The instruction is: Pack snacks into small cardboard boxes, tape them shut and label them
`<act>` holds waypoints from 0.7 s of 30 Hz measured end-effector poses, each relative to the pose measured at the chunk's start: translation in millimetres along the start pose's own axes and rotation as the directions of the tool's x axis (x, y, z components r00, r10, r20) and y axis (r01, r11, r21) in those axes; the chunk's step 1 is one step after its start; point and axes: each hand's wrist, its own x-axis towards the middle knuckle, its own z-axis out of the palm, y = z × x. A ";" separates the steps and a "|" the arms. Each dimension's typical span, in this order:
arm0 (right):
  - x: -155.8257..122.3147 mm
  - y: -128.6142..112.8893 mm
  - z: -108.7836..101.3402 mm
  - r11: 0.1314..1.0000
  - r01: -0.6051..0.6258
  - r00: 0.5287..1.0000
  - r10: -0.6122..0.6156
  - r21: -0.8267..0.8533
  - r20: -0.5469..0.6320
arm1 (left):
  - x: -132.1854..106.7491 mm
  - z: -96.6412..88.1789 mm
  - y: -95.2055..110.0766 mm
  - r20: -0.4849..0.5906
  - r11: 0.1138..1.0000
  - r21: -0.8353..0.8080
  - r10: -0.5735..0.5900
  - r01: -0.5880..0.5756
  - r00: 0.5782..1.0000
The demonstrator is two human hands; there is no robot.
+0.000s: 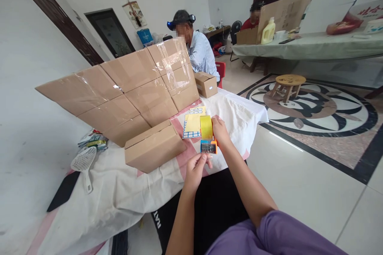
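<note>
My right hand (220, 130) is wrapped round a tape dispenser (208, 138) with a yellow tape roll and an orange and blue body, held above the table's near edge. My left hand (196, 168) pinches the loose end of the clear tape just below the dispenser's blade. A closed cardboard box (154, 146) lies on the white cloth to the left of both hands. A yellow sheet of blue-edged labels (193, 123) rests on the cloth just behind the dispenser.
A taped cardboard screen (119, 87) stands across the table (98, 203). Behind it sits a person in a cap beside a small box (206, 84). A white scoop (83, 163) lies at the left. A wooden stool (289, 84) and a long table (314, 46) with another person stand on the right.
</note>
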 end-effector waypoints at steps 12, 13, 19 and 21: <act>5.4 9.5 -2.6 1.000 -0.008 1.000 0.008 -0.018 -0.023 | -0.2 5.1 3.3 -0.084 0.994 0.072 -0.075 0.081 0.994; 5.9 10.2 -2.7 1.000 -0.012 1.000 0.012 -0.020 -0.024 | -0.4 6.3 3.9 -0.089 0.994 0.067 -0.081 0.087 0.993; 3.9 7.8 -2.5 1.000 -0.021 1.000 0.021 -0.007 -0.010 | -3.1 5.6 9.5 0.004 0.995 -0.025 -0.094 0.094 0.996; 2.2 5.8 -1.9 1.000 -0.004 1.000 0.004 -0.011 -0.013 | -3.3 2.8 10.6 0.019 0.995 -0.043 -0.091 0.092 0.996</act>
